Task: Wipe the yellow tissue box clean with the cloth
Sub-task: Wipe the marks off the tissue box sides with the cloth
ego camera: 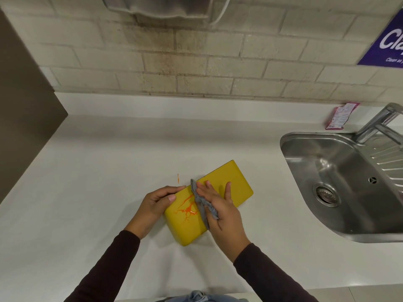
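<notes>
1. Yellow tissue box (226,184) is named first as the task's thing, yet the largest thing seen is the white counter (109,171), on which the box is laid flat and turned at a slant, its far end pointing toward the sink.
2. A steel sink (340,182) is set into the counter at the right, well apart from the box, with a tap (379,123) at its back and a pink packet (340,116) lying near the wall behind it.
3. The box itself is found near the counter's front middle; an orange smear (187,209) is spread over the near-left part of its top.
4. The right hand (224,212) is laid flat over the box's middle, fingers spread and stretched out toward the far end, palm pressed down.
5. The left hand (157,203) is placed against the box's left long side, its fingers curled along the far-left edge and its thumb resting on the top, so the box is held steady between them.
6. A grey cloth (201,201) is pinned under the right palm, bunched along the hand's left edge, just beside the smear.
7. A thin orange streak (178,178) is marked on the counter just beyond the left fingertips.
</notes>
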Action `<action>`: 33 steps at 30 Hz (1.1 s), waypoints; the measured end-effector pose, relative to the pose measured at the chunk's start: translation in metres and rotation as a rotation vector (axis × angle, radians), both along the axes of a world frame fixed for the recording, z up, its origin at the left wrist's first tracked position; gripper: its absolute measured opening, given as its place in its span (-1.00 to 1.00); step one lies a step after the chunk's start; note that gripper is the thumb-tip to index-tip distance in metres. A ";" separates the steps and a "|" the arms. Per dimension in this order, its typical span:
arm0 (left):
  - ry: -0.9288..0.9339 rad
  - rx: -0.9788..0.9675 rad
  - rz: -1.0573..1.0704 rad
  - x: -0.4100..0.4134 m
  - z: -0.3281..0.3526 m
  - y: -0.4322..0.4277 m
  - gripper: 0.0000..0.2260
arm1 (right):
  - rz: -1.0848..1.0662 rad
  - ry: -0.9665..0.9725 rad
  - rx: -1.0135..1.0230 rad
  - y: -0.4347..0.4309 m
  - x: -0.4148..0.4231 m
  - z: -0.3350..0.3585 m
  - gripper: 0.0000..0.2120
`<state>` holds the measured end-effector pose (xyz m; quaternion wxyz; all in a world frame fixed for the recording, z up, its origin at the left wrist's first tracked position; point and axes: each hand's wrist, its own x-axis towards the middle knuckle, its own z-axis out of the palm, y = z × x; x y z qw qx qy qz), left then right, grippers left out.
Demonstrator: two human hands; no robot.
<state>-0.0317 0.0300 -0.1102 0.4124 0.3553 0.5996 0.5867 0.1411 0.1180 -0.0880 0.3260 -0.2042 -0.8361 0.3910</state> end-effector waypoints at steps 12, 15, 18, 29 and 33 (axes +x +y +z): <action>0.023 0.005 -0.017 0.005 0.001 0.000 -0.79 | -0.048 0.018 -0.028 -0.003 -0.005 0.004 -0.64; 0.029 0.019 -0.017 0.005 0.003 -0.001 -0.79 | 0.063 -0.067 0.154 -0.007 0.002 -0.005 -0.61; 0.033 0.047 -0.050 0.006 0.006 -0.002 -0.79 | 0.081 -0.093 0.211 0.003 0.016 -0.007 -0.64; 0.031 0.045 -0.032 0.006 0.007 -0.001 -0.77 | 0.066 -0.048 0.148 -0.008 0.005 -0.010 -0.63; 0.037 0.038 -0.048 0.005 0.008 -0.001 -0.79 | 0.063 -0.035 0.135 0.003 0.021 -0.011 -0.66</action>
